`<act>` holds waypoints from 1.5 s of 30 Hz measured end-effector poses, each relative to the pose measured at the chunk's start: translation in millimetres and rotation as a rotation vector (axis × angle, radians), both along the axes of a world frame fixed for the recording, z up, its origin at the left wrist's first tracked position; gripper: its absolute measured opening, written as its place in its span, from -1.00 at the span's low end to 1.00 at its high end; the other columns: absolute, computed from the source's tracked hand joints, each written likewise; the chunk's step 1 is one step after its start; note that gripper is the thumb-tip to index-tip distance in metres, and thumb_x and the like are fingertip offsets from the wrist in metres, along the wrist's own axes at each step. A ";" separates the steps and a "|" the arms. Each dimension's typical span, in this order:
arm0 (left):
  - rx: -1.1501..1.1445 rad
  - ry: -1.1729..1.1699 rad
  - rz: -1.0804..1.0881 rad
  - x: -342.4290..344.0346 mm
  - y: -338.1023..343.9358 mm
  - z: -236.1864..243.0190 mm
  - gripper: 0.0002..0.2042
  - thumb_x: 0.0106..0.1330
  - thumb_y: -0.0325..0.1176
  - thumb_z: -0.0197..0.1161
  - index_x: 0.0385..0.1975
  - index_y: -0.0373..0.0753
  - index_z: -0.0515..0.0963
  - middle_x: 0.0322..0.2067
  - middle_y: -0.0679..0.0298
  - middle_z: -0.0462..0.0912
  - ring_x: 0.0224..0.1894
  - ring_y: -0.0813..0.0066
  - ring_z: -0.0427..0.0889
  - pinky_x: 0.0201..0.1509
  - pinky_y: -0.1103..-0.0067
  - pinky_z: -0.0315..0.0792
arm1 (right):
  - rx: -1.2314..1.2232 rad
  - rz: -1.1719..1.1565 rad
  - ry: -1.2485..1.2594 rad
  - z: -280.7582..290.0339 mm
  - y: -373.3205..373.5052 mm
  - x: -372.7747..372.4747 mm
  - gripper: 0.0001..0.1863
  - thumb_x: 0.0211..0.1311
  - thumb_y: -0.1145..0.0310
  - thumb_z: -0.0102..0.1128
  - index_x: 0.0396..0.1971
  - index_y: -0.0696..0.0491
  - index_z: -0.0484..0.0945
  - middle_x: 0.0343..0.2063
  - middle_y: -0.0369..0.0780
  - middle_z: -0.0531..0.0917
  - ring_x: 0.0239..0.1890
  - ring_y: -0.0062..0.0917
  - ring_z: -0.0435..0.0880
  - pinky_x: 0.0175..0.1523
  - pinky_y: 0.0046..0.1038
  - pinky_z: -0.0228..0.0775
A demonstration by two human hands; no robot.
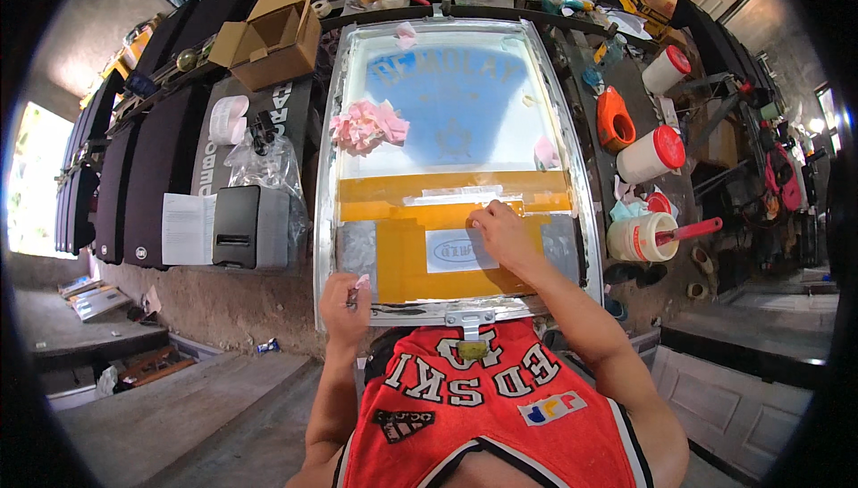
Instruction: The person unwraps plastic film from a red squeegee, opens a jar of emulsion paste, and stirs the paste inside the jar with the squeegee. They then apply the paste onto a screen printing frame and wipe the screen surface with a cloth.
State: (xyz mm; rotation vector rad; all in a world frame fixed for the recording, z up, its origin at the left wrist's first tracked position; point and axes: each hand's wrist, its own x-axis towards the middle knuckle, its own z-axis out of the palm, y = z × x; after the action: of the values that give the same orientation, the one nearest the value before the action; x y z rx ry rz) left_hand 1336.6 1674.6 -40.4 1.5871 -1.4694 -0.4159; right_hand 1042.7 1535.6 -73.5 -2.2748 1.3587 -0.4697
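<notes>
A silk-screen frame (411,315) lies in front of me, its mesh showing a blue printed design (447,117) under its far half. Brown tape (400,265) covers much of the near half, around a white rectangle with an oval emblem (444,252). My right hand (506,236) rests on the mesh beside that rectangle, fingers curled together; what they pinch, if anything, is hidden. Beyond its fingertips runs a pale strip (451,192). At the frame's near left corner, my left hand (344,311) is closed on a small scrap of pink tissue (363,281).
Crumpled pink tissue (366,126) sits on the mesh's left. To the right stand white red-lidded jars (651,155), an orange tape dispenser (615,120) and a tub (633,239) holding a red-handled tool. Leftward are a cardboard box (268,41) and a black-and-grey case (246,227).
</notes>
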 end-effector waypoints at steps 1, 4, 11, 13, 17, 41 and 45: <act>0.019 0.014 -0.015 -2.0 -0.4 -2.5 -0.92 0.19 -0.58 0.32 -0.39 -0.33 0.54 -0.40 0.13 0.59 -0.43 0.34 0.54 -0.37 0.53 0.42 | 0.010 0.041 0.030 2.7 2.4 -5.3 -0.71 0.18 0.49 0.13 -0.08 0.02 0.63 -0.30 -0.10 0.55 -0.19 -0.17 0.58 -0.05 -0.21 0.45; 0.034 0.000 -0.060 -8.2 -3.5 -10.1 -0.91 0.18 -0.57 0.34 -0.40 -0.32 0.54 -0.40 0.11 0.60 -0.40 0.26 0.57 -0.34 0.49 0.45 | 0.002 0.234 0.162 10.0 13.4 -10.8 -0.60 0.19 0.46 0.09 0.05 -0.05 0.60 -0.25 -0.11 0.53 -0.13 -0.21 0.57 -0.04 -0.20 0.46; 0.040 0.023 -0.138 -26.5 -13.4 -14.9 -0.91 0.19 -0.55 0.35 -0.40 -0.32 0.54 -0.39 0.09 0.61 -0.35 0.17 0.60 -0.25 0.41 0.49 | -0.158 0.331 0.208 22.2 28.0 -0.1 -0.58 0.23 0.41 0.04 0.11 -0.09 0.58 -0.24 -0.15 0.51 -0.12 -0.28 0.55 -0.07 -0.26 0.45; 0.039 -0.018 -0.153 -26.4 -12.9 -11.7 -0.91 0.19 -0.56 0.35 -0.39 -0.33 0.55 -0.39 0.09 0.61 -0.35 0.17 0.60 -0.25 0.42 0.49 | -0.086 0.297 0.289 25.8 28.3 -4.7 -0.50 0.16 0.46 0.08 0.16 -0.10 0.55 -0.22 -0.14 0.50 -0.09 -0.28 0.54 -0.05 -0.25 0.42; 0.062 -0.001 -0.131 -21.9 -8.3 -4.7 -0.91 0.20 -0.55 0.34 -0.38 -0.33 0.55 -0.38 0.09 0.62 -0.34 0.17 0.61 -0.25 0.44 0.48 | -0.082 0.262 0.381 27.6 32.5 -2.0 -0.52 0.16 0.46 0.08 0.14 -0.04 0.55 -0.22 -0.13 0.50 -0.08 -0.27 0.54 -0.07 -0.23 0.41; 0.614 1.283 -0.343 10.2 35.6 11.5 -0.83 0.18 -0.62 0.39 -0.33 -0.33 0.51 -0.35 0.15 0.63 -0.35 0.45 0.64 -0.39 0.57 0.50 | 0.024 0.078 0.034 12.6 15.7 -0.8 -0.79 0.12 0.52 0.14 -0.20 0.12 0.57 -0.28 -0.06 0.54 -0.14 -0.13 0.57 -0.03 -0.16 0.43; 0.675 1.269 -0.368 22.4 52.5 6.4 -0.79 0.15 -0.56 0.44 -0.27 -0.34 0.56 -0.32 0.17 0.64 -0.33 0.43 0.65 -0.28 0.54 0.55 | -0.027 0.289 0.008 8.1 35.3 37.6 -0.74 0.09 0.52 0.14 -0.17 0.12 0.57 -0.31 -0.07 0.53 -0.15 -0.14 0.57 -0.03 -0.20 0.44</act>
State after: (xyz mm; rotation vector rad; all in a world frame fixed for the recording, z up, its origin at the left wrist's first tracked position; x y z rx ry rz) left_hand 1359.0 1727.1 -34.0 1.0271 -0.5760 -1.8635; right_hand 1080.3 1570.9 -65.4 -2.4445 1.0081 -0.3831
